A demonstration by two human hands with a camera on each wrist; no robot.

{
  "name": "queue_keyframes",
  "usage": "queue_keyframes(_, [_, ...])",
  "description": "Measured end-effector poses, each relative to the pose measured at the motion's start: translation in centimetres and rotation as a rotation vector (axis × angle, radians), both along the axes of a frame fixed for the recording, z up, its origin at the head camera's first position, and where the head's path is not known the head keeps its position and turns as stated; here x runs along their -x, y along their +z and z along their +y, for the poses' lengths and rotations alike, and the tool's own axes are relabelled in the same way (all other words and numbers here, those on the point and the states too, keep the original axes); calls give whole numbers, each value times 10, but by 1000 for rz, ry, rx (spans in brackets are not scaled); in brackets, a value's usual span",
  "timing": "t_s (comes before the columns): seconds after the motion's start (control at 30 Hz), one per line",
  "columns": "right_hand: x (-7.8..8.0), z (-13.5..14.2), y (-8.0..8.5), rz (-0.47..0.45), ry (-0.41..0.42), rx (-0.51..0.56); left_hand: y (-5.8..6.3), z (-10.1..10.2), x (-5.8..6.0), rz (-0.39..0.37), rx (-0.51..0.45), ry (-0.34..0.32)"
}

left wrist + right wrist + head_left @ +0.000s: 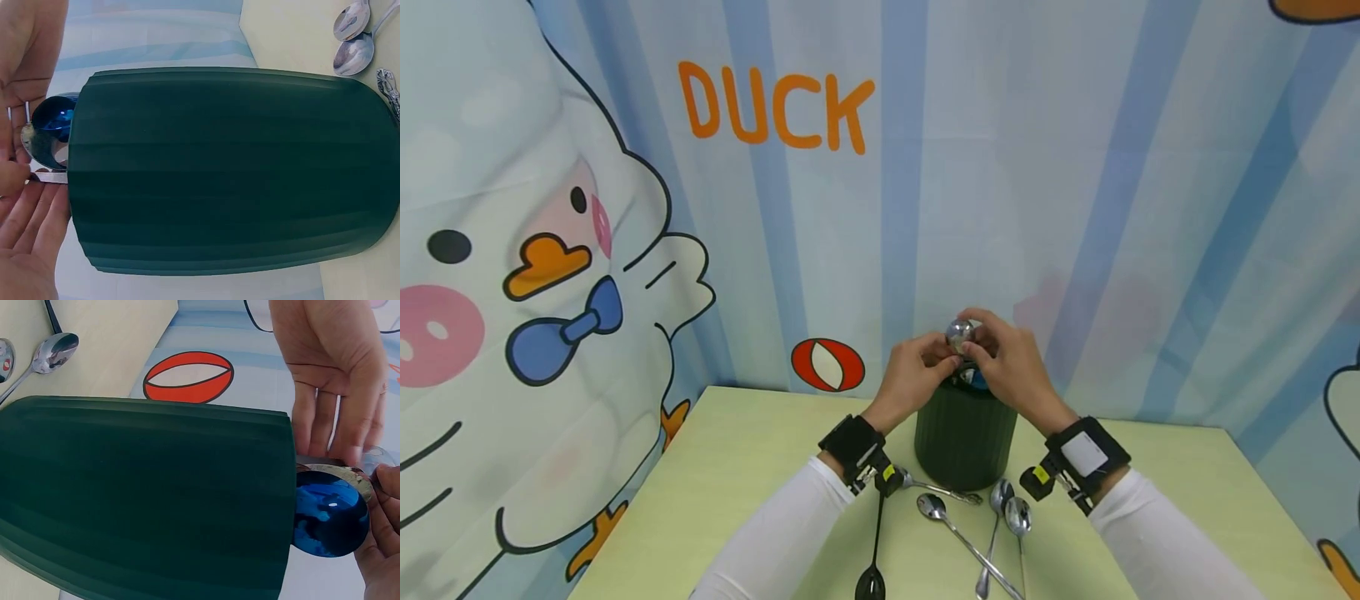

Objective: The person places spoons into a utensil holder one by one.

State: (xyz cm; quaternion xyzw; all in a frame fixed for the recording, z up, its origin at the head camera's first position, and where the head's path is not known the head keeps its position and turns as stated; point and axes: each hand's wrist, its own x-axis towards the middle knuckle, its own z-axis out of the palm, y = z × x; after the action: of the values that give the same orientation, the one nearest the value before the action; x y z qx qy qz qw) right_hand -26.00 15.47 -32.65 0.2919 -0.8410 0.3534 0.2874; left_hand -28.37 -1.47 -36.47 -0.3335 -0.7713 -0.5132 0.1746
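Observation:
A dark green ribbed container (966, 442) stands upright near the back of the table. Over its mouth, my right hand (1018, 362) pinches a silver spoon by its rounded bowl (959, 334), which points up. From the left, my left hand (912, 373) meets it there, thumb and finger pinching a thin metal edge (51, 177) that looks like part of the spoon. A shiny blue spoon bowl (331, 515) sticks out of the container beside the fingers. Another silver bowl with a pale patterned patch (40, 147) shows next to it. The lower handles are hidden inside the container.
Several silver spoons (932, 506) lie loosely in front of the container, some crossing. A black spoon (871, 582) lies to their left, near the left forearm. Behind the pale yellow table (760, 450) hangs a duck-printed curtain (1000, 167).

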Motion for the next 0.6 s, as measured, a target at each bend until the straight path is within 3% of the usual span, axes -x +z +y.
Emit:
queue_keyframes(0.17, [-1,1,-3,-17,-3,6,1,-1,1,-24,-53,-14])
queue_keyframes(0.6, [1,1,-9,5,-11,-4,1,-2,1,25,-70,12])
